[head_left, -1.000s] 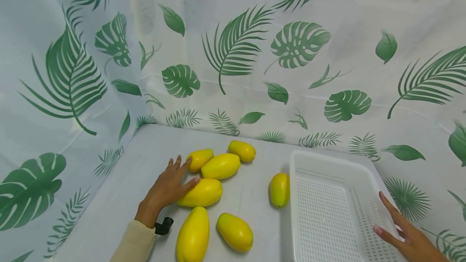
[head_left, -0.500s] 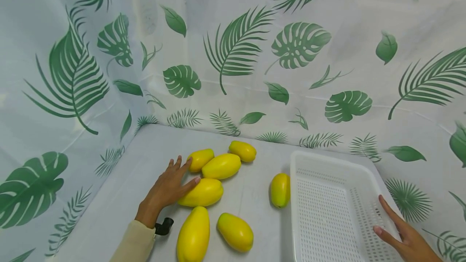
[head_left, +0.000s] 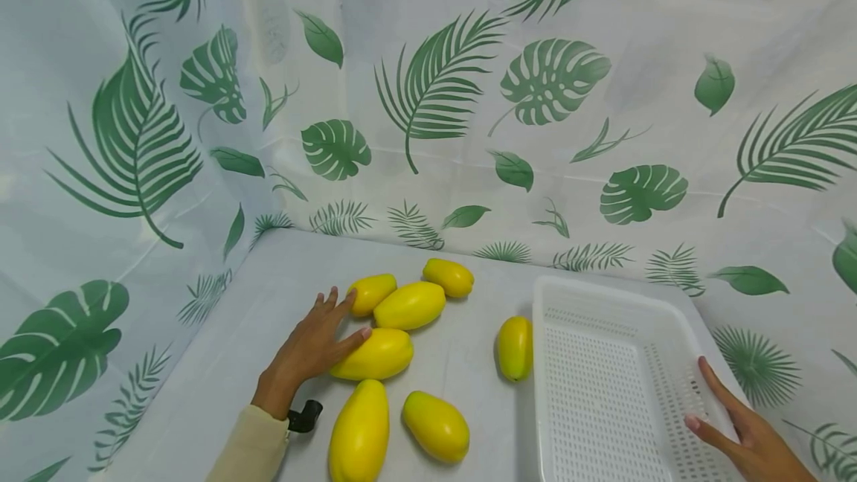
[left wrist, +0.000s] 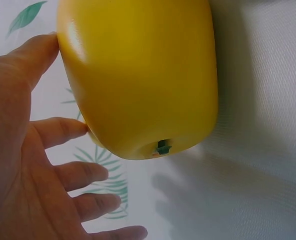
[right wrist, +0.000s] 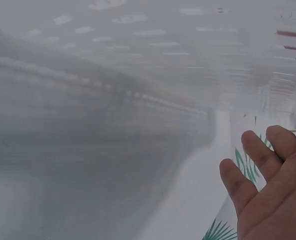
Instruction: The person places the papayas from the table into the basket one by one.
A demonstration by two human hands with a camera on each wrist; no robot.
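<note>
My left hand [head_left: 311, 344] spreads its fingers at a group of yellow papayas on the left. Its thumb lies on the near papaya [head_left: 375, 354], and its index fingertip is at a smaller papaya [head_left: 372, 294] behind. Close up in the left wrist view, the near papaya [left wrist: 142, 80] shows a small dark green stem spot, and the other fingers [left wrist: 95, 206] stretch out below it, apart from it. On the right, my right hand [head_left: 753, 430] holds the side rim of a white perforated basket [head_left: 545, 393], thumb inside. In the right wrist view, several fingers [right wrist: 260, 155] extend outside the basket wall.
More papayas lie about: one [head_left: 410, 306] in the group, one [head_left: 448, 278] farther back, two in front [head_left: 359, 430] [head_left: 435, 426], and a green-tinged papaya [head_left: 515, 348] against the basket's left side. Leaf-printed sheeting [head_left: 455, 184] walls the table [head_left: 301, 266] at the back and sides.
Both hands, the papayas and the basket keep their places; only the head view shifts very slightly.
</note>
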